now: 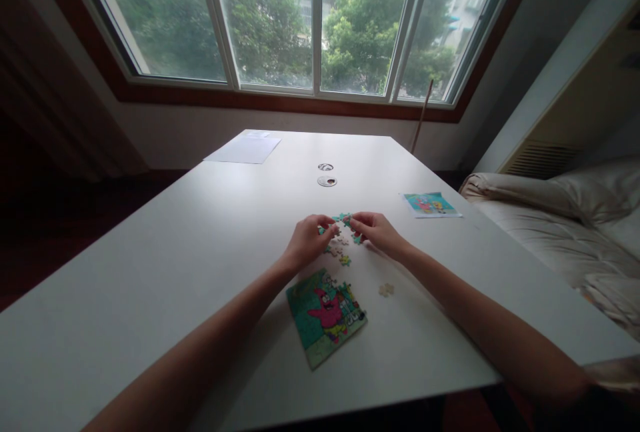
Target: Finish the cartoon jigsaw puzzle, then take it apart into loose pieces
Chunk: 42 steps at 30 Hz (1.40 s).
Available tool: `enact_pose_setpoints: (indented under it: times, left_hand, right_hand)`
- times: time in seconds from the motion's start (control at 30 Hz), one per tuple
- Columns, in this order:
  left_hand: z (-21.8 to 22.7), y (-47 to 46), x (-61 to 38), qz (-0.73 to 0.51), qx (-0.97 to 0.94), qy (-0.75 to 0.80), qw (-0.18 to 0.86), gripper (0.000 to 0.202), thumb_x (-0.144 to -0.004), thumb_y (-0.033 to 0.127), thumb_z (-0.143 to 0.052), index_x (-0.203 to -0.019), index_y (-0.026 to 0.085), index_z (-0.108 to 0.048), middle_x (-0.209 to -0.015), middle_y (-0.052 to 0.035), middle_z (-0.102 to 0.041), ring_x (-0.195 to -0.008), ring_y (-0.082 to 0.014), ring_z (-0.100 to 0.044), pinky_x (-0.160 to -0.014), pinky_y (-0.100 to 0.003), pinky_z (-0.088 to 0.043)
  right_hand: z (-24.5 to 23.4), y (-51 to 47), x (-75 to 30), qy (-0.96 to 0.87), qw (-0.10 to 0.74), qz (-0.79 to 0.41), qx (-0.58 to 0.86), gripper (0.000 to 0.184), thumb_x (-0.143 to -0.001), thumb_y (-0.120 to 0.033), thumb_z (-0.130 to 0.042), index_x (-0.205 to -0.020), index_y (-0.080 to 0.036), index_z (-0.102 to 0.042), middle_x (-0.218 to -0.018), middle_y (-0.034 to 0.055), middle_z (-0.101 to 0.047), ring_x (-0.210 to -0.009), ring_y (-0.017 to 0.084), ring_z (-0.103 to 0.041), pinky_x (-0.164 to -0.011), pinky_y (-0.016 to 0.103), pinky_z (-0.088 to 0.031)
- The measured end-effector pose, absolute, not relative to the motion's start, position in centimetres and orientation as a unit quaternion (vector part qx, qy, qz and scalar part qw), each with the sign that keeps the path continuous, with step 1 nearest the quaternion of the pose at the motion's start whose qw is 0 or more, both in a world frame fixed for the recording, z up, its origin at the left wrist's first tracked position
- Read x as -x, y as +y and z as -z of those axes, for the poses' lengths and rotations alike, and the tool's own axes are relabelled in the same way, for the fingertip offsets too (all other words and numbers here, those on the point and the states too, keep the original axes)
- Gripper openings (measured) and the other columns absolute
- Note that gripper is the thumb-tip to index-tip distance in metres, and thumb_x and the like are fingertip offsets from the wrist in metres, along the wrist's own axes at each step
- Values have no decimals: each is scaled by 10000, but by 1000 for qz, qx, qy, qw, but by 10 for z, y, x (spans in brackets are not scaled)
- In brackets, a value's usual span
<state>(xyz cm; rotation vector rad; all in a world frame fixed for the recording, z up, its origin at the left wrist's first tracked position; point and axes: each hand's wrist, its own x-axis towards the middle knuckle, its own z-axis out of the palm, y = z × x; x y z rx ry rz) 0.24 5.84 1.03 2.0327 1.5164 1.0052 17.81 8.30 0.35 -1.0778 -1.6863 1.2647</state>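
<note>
On a white table (200, 239) by a big window (270, 25), my left hand (308, 240) and right hand (379, 232) curl their fingers at small puzzle pieces (345, 261), though I can't tell if they grip any, beyond my unfinished puzzle (325, 319), and the far paper (245, 151) looks too blurry to read.

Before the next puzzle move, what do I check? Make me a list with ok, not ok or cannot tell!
1. Partly built puzzle lies on the table: ok.
2. Every piece joined: not ok, loose pieces lie beyond its ragged far side.
3. Pale pieces right of the puzzle, away from the table's edge: ok.
4. Printed picture uncovered: ok, it lies to the right, beyond the right hand.
5. Left hand gripping a piece: cannot tell, its fingertips are among pieces too small to make out.
</note>
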Motion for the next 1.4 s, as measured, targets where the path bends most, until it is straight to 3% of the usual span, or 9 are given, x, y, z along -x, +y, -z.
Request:
enact_pose_setpoints:
  times: [0.13,0.33,0.47,0.57,0.73,0.83,1.13,1.3,1.4]
  left_hand:
    - [-9,58,-4,-364,-735,514,250,321,-775,411,-486,-760,145,-665,-666,-27,-654,-586,-135,-557,-533,-219,-390]
    - [-6,63,-1,-375,-743,494,253,308,-790,393,-473,-729,143,-642,-611,-14,-622,-556,-120,-526,-520,-212,-381]
    - [-5,68,10,-348,-749,536,175,185,-739,310,-544,-783,167,-654,-701,-21,-640,-599,-131,-530,-576,-233,-395]
    - [-6,72,21,-323,-757,554,124,177,-725,272,-548,-829,164,-642,-762,-36,-632,-651,-145,-539,-607,-244,-398]
    - [-20,67,39,-230,-792,546,148,205,-745,332,-510,-773,164,-624,-730,-30,-624,-627,-142,-540,-575,-237,-382]
    - [-27,60,46,-147,-823,516,185,236,-741,374,-505,-726,166,-616,-698,-23,-616,-615,-139,-542,-540,-225,-366]
    - [-27,55,47,-103,-865,458,180,208,-753,340,-490,-731,170,-610,-691,-12,-589,-609,-125,-516,-536,-217,-356]
    - [-26,44,30,-127,-894,350,251,184,-784,253,-480,-816,192,-650,-787,-32,-573,-682,-131,-519,-639,-231,-407]
    - [-23,40,20,-131,-901,329,251,213,-809,266,-477,-930,226,-648,-875,-44,-547,-753,-144,-520,-728,-260,-414]
  right_hand:
    - [-5,81,-177,-727,355,-450,378,378,-697,-392,-607,-979,-140,-594,-587,-16,-553,-507,79,-480,-481,214,-396]
    - [-9,81,-183,-716,312,-483,396,359,-710,-396,-594,-947,-128,-561,-641,13,-592,-544,97,-525,-502,226,-418]
    - [-29,77,-200,-811,245,-330,416,268,-744,-378,-560,-862,-144,-614,-818,61,-596,-647,112,-532,-605,259,-432]
    - [-47,65,-213,-880,136,-257,377,283,-685,-377,-629,-886,-177,-620,-963,66,-537,-760,128,-522,-693,269,-428]
    - [-49,49,-226,-886,-73,-302,344,343,-559,-337,-725,-840,-176,-612,-829,24,-544,-689,127,-503,-569,223,-402]
    - [-37,58,-226,-872,-57,-322,363,191,-649,-259,-649,-807,-162,-602,-721,2,-555,-634,108,-499,-544,210,-381]
    - [-14,88,-200,-875,191,-244,372,73,-738,-189,-545,-769,-148,-597,-746,24,-571,-656,102,-500,-609,216,-410]
    - [-25,87,-226,-897,127,-233,355,294,-728,-391,-579,-936,-187,-613,-971,80,-551,-855,169,-527,-744,289,-429]
    - [-17,84,-240,-876,59,-182,443,656,-665,-548,-576,-1203,-191,-461,-1223,143,-439,-1112,286,-410,-913,427,-332]
